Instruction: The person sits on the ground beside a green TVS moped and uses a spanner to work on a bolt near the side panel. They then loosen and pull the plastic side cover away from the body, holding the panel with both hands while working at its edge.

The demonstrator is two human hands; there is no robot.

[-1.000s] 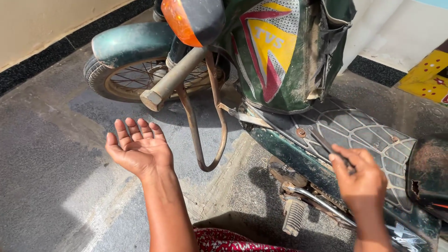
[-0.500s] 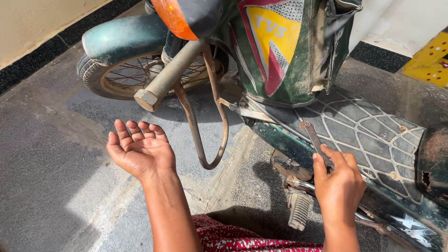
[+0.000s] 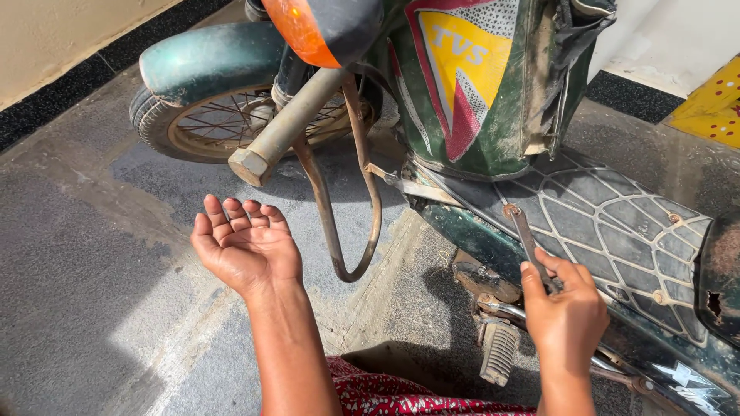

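Gripping a slim, rusty wrench by its shank, my right hand seats its head at 11 o'clock on the footboard; stiff, light steel. My left hand lies open, empty.

The right hand grips a rusty spanner whose far end sits on a bolt on the green moped's patterned footboard. The left hand hovers palm-up, empty, above the concrete floor, near a bent rusty crash guard and the front wheel.
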